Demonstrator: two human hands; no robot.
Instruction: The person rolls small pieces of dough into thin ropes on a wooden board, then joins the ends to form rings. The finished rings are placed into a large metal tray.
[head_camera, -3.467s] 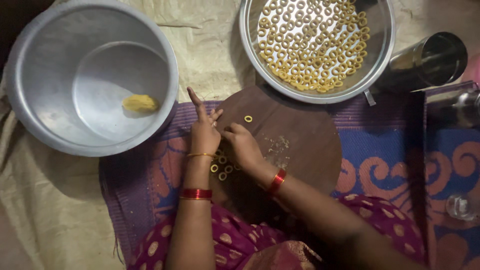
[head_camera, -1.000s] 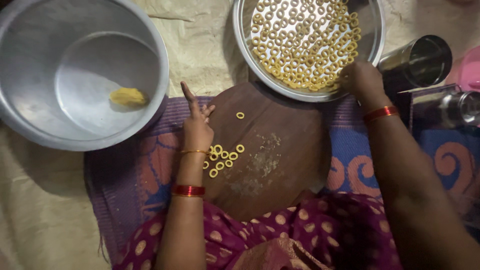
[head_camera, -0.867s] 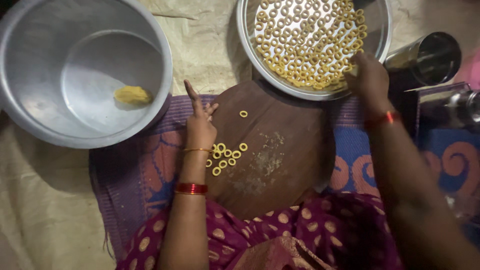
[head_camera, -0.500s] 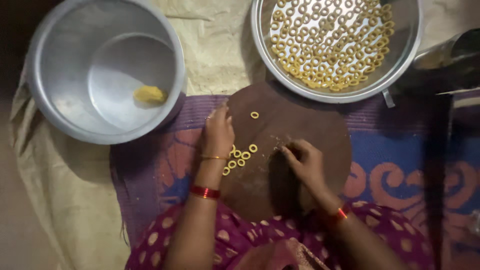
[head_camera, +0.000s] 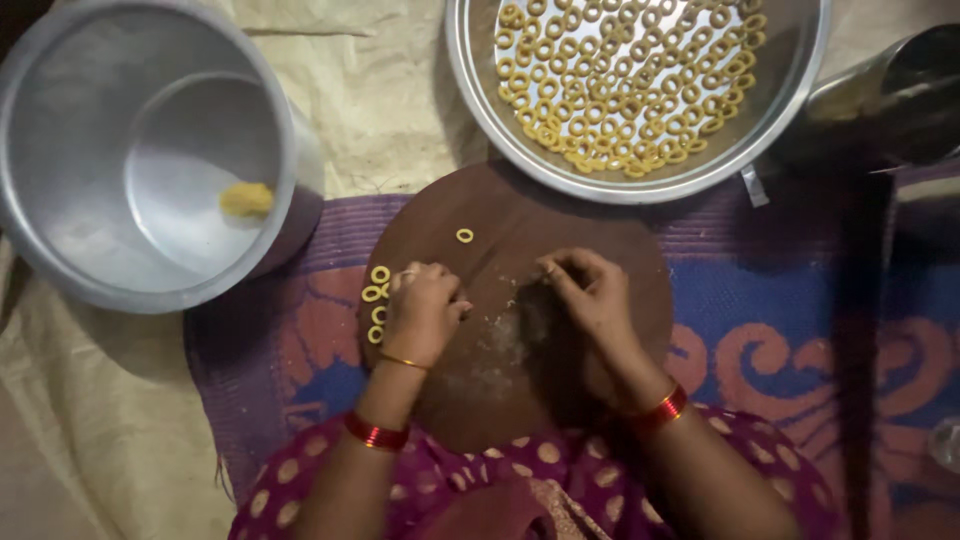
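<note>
Both hands (head_camera: 505, 305) now together mid-board (head_camera: 520, 400), right one back from the ring tray (head_camera: 640, 180).

There is one camera, worn on the person's head. It looks straight down, quite close, at the round brown board (head_camera: 515, 320) on the floor. The big pot (head_camera: 150, 160) and wide bowl (head_camera: 640, 90) get cut off at the edges.

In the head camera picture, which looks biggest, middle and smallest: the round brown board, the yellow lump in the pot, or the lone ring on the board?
1. Round brown board
2. Yellow lump in the pot
3. Lone ring, smallest
</note>
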